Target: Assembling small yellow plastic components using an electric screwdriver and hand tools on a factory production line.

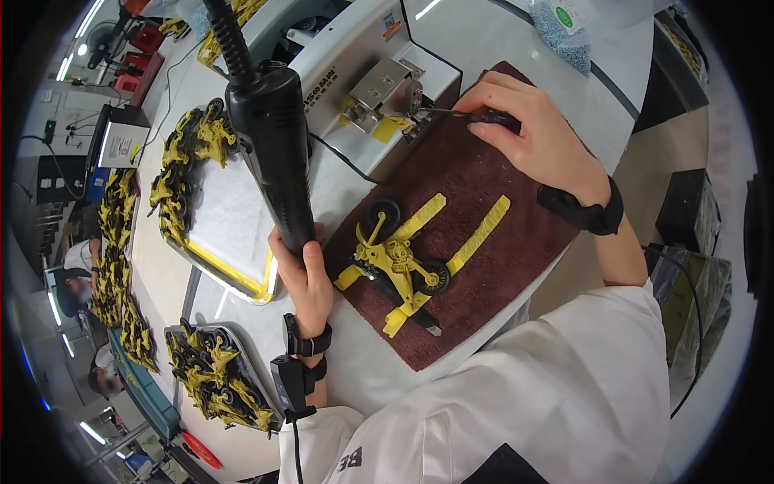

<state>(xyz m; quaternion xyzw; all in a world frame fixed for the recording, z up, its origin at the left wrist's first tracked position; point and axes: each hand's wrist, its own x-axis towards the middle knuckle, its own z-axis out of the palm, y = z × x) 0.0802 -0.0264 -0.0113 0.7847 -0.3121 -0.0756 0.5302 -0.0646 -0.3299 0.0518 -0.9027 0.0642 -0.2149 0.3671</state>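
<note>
My left hand (306, 282) is wrapped around the lower end of a black electric screwdriver (270, 137) that hangs from a coiled cord. My right hand (528, 125) pinches the dark handle of a small hand tool (501, 119). Its thin metal shaft reaches the front of a screw feeder (387, 93); the exact tip is hard to make out. Between my hands, a yellow and black toy motorcycle (397, 256) lies on its side on a dark red towel (476, 298). Yellow strips (480, 234) lie beneath and beside it.
At the left stands a white tray with a yellow rim (218, 282), partly filled with toy motorcycles (185, 161). A smaller tray (222, 375) heaped with yellow and black parts sits nearer. A bag of blue pellets (560, 36) lies at the far right. People (79, 256) work farther left.
</note>
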